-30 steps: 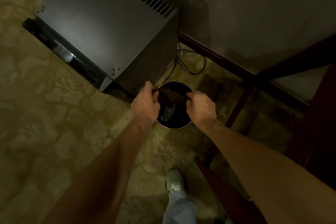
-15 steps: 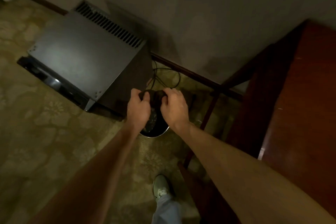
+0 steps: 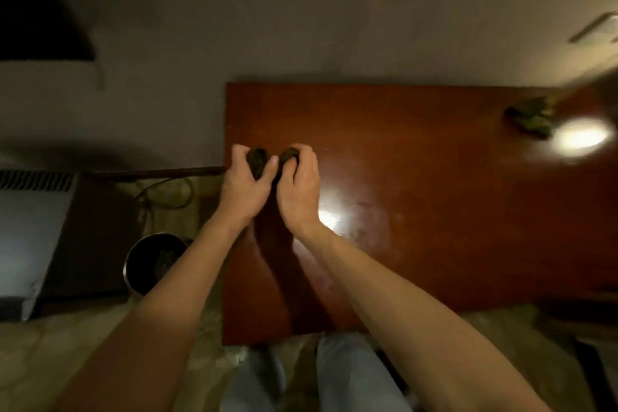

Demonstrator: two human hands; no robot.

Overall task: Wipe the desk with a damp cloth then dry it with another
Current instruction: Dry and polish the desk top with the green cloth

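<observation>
Grips of left hand [image 3: 245, 189] and right hand [image 3: 299, 187] squeeze the cloth [image 3: 257, 159], moved from the bucket [image 3: 128, 266] to the table [image 3: 434, 211] at its ten o'clock side, so wiping can start.

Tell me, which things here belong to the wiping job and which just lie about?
Job: desk, dark cloth gripped by left hand and right hand, bucket, green bundle (perhaps the second cloth).
Lying about: grey box, cable.

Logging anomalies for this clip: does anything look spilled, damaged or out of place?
Nothing stands out. The left hand and right hand grip a bunched dark cloth over the desk; a crumpled greenish thing lies near its far right corner, too blurred to identify.
</observation>
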